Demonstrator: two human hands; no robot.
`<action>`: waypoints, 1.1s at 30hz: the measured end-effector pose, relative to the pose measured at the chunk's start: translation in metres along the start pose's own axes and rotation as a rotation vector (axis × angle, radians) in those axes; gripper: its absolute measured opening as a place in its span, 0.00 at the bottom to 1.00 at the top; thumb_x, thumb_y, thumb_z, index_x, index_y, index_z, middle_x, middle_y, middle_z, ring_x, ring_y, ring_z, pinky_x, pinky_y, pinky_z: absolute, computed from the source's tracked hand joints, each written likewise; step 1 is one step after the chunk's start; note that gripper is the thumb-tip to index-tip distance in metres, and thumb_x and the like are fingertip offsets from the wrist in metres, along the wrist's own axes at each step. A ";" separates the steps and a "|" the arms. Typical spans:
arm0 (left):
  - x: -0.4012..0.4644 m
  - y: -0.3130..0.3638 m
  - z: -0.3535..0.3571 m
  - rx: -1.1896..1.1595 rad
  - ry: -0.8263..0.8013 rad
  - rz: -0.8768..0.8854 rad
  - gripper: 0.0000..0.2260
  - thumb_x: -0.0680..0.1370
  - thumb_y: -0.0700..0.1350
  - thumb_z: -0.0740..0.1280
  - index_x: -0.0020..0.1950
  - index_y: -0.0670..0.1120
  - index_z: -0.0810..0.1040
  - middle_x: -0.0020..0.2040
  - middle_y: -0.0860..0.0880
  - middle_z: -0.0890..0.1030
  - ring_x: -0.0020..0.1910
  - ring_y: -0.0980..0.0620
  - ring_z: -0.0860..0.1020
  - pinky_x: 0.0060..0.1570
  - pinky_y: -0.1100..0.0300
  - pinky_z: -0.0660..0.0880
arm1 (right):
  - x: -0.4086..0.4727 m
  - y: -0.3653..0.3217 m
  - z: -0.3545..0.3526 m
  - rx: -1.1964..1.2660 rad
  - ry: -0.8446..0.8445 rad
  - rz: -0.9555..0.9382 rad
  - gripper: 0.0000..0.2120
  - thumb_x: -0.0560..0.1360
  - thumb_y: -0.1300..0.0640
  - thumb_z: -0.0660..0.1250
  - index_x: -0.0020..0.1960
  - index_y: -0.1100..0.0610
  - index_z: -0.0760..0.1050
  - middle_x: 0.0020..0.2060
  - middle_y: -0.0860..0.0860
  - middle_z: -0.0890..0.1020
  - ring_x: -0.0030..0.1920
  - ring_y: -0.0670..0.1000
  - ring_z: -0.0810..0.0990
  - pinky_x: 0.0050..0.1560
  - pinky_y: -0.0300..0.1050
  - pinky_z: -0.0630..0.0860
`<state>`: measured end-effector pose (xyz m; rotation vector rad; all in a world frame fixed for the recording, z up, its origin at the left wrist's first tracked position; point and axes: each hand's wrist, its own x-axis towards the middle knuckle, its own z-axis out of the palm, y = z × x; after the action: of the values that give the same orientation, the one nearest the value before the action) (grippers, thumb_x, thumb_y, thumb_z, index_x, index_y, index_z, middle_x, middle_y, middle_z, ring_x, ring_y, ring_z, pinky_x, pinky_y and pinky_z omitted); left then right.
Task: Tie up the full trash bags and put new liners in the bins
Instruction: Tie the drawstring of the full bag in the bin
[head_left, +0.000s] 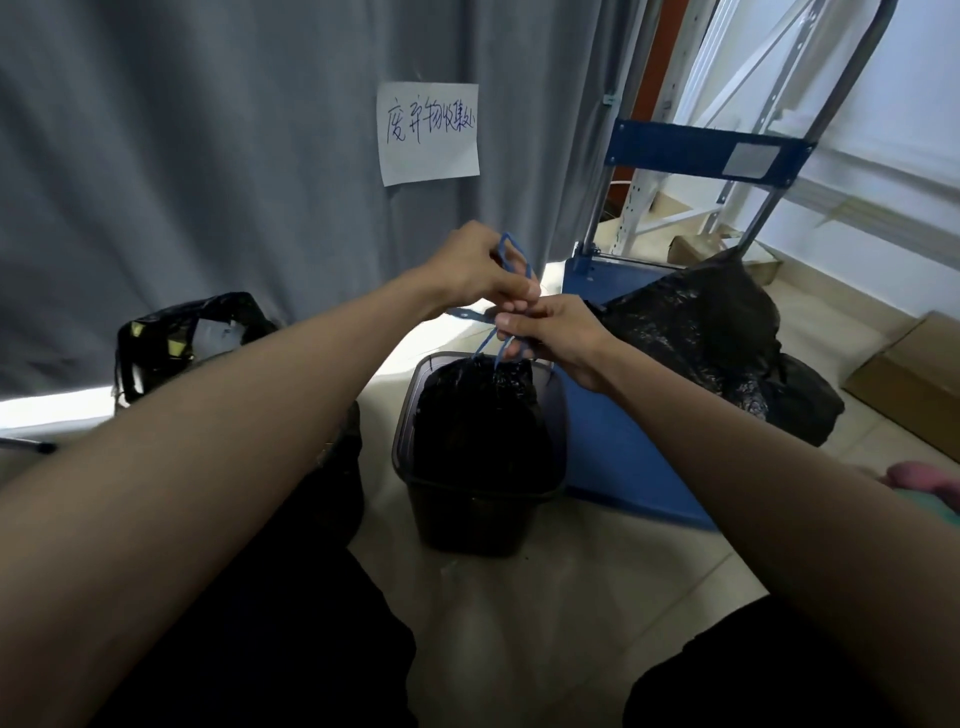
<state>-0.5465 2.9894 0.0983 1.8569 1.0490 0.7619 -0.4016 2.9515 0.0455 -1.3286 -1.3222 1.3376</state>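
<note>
Knotting the drawstring above the bin
Left hand (475, 267) and right hand (548, 332) pinch the blue drawstring (511, 260) – raised so the black bag (480, 410) cinches inside its bin (415, 467)

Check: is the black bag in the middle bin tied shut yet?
Gathered, not knotted: black bag mouth bunched, both hands pinching its blue drawstring.

Storeroom: metal shelving (670, 171), platform trolley (613, 415)
</note>
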 end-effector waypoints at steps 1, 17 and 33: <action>0.001 -0.001 0.000 -0.012 0.007 0.006 0.03 0.70 0.32 0.74 0.42 0.34 0.82 0.40 0.34 0.82 0.35 0.47 0.80 0.42 0.57 0.81 | 0.000 0.000 -0.002 0.005 -0.019 -0.001 0.10 0.76 0.63 0.69 0.53 0.69 0.79 0.40 0.58 0.80 0.31 0.49 0.78 0.33 0.36 0.72; 0.003 -0.026 -0.016 0.345 -0.190 -0.179 0.07 0.68 0.40 0.78 0.43 0.40 0.86 0.35 0.46 0.83 0.32 0.56 0.76 0.36 0.64 0.73 | 0.003 0.006 -0.016 0.074 0.113 0.042 0.11 0.78 0.61 0.67 0.56 0.68 0.80 0.40 0.53 0.83 0.32 0.46 0.79 0.40 0.38 0.72; -0.004 -0.035 0.007 0.254 -0.215 -0.160 0.13 0.63 0.51 0.81 0.38 0.43 0.86 0.34 0.46 0.83 0.34 0.56 0.76 0.39 0.64 0.72 | 0.008 -0.001 -0.015 0.020 0.148 0.038 0.08 0.69 0.64 0.76 0.46 0.66 0.83 0.32 0.56 0.84 0.27 0.47 0.80 0.33 0.37 0.80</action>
<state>-0.5553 2.9928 0.0634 1.9866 1.1792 0.3389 -0.3878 2.9619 0.0467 -1.4167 -1.1859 1.2496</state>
